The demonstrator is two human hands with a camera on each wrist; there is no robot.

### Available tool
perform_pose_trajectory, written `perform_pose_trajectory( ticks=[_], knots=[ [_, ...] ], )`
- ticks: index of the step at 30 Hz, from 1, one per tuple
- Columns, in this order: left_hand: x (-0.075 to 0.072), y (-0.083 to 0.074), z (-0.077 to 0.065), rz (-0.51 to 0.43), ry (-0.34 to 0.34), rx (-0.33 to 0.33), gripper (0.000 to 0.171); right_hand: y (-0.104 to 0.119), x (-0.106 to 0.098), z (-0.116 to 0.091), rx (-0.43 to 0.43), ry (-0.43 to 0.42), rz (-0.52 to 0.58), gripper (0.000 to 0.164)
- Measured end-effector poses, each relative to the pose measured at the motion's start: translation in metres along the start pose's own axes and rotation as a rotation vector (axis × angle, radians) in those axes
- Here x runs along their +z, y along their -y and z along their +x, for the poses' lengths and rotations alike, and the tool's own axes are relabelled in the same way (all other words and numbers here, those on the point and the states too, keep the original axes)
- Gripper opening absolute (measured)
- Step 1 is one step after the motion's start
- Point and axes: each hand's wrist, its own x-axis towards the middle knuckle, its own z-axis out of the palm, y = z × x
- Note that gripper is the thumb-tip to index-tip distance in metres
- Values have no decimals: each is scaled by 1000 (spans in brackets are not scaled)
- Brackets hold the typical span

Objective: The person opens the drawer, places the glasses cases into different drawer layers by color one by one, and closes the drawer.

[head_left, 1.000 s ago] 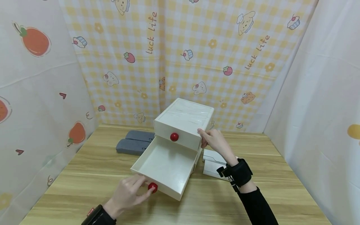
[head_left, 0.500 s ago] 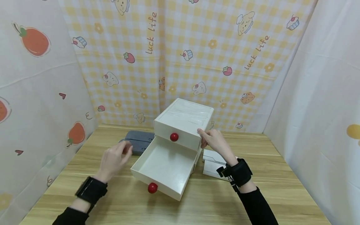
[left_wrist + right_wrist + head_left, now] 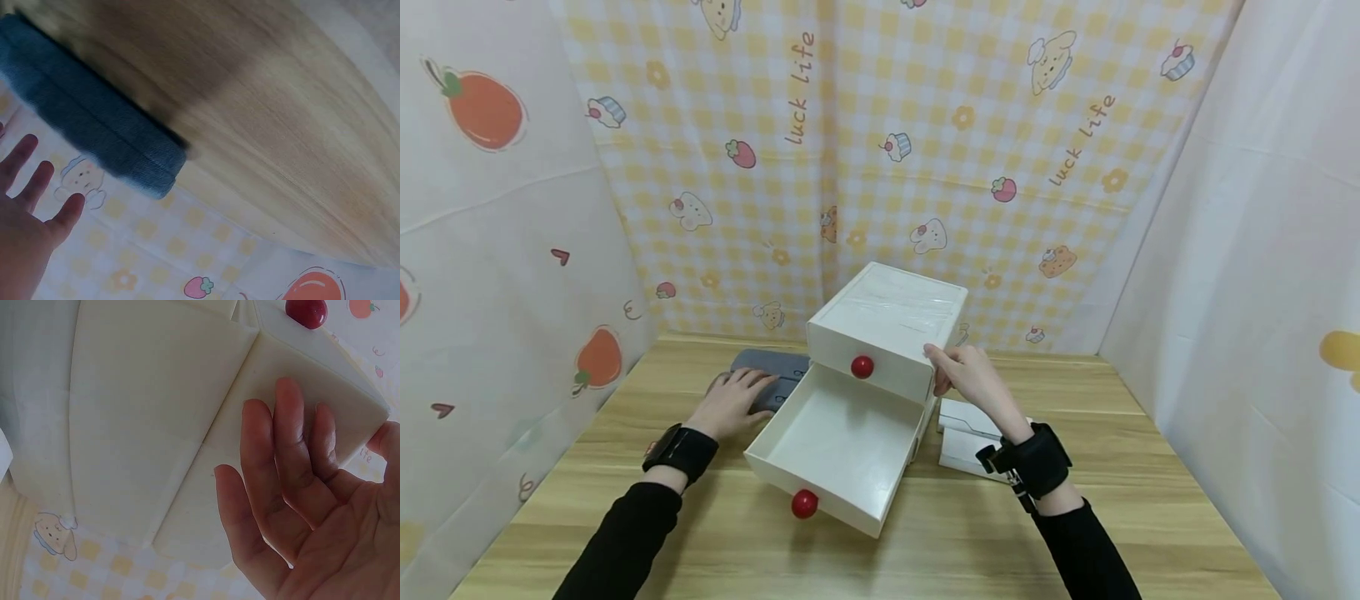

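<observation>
My left hand reaches over two grey glasses cases left of the drawers, fingers spread above the nearer one. In the left wrist view the fingers are extended beside a case; contact cannot be told. A white two-drawer unit stands mid-table. Its lower drawer is pulled far out and has nothing inside. My right hand rests on the unit's upper front right corner. In the right wrist view its fingers lie fairly straight along the side wall, thumb at the top edge.
Two white case-like objects lie right of the unit, partly behind the right wrist. Red round knobs stick out from the drawer fronts. Printed curtains close off the back and both sides of the wooden table.
My left hand has let go of the lower drawer's red knob and moved up and left to the grey cases. The right hand stays at the unit's corner.
</observation>
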Motion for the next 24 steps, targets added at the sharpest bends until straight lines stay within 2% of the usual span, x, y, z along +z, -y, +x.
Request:
perform_pose_trajectory(
  ticks=[7, 10, 15, 17, 24],
  knots=[
    [9, 5, 5, 17, 109, -39, 64, 0, -1, -1, -12, 6, 2, 60],
    [11, 7, 6, 16, 106, -40, 66, 0, -1, 0, -15, 3, 0, 60],
    [13, 6, 7, 28, 55, -6, 67, 0, -1, 1, -10, 3, 5, 60],
    [14, 5, 8, 38, 54, 3, 67, 0, 0, 1, -8, 4, 6, 59],
    [20, 5, 14, 35, 144, -56, 66, 1, 0, -1, -8, 1, 0, 59]
  ],
)
